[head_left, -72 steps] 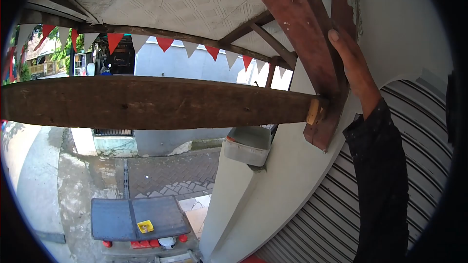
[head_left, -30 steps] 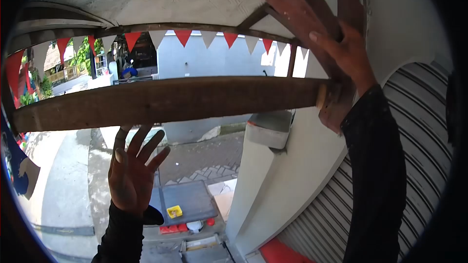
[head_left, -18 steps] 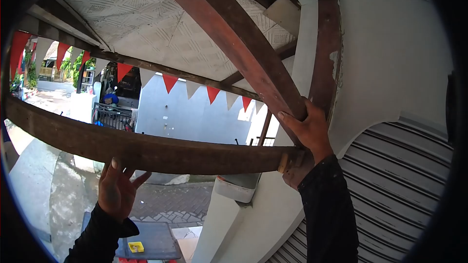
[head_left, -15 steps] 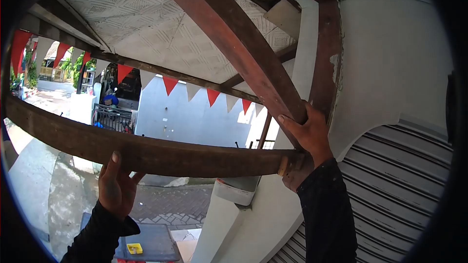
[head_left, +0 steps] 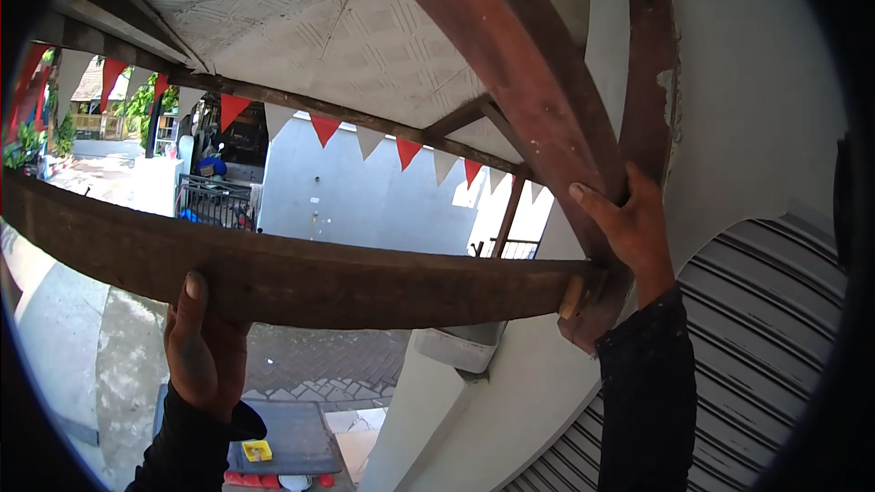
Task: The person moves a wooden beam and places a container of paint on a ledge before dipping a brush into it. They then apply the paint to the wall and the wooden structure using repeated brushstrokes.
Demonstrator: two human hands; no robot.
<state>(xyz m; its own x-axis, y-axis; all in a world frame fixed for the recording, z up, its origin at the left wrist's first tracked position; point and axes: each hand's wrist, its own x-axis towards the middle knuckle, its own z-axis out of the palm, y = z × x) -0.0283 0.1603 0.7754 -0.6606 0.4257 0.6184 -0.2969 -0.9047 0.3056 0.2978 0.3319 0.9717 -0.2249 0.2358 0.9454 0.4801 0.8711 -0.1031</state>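
Note:
A long dark wooden beam crosses the view from the left edge to a wooden joint at right. My left hand grips its lower edge from below, the thumb on the near face and the other fingers hidden behind. A reddish-brown slanted beam comes down from the top to the same joint. Around its lower end my right hand is closed, thumb on the near side. A small pale wood piece sits at the joint beside the dark beam's right end.
Red and white pennants hang below the patterned ceiling. A roller shutter and white wall stand at right. Far below are a dark table with a yellow tray, and a paved lane. A gate shows at left.
The view has shifted, so the joint, slanted beam and right hand appear farther right. The dark beam looks larger and closer. Both hands keep their holds.

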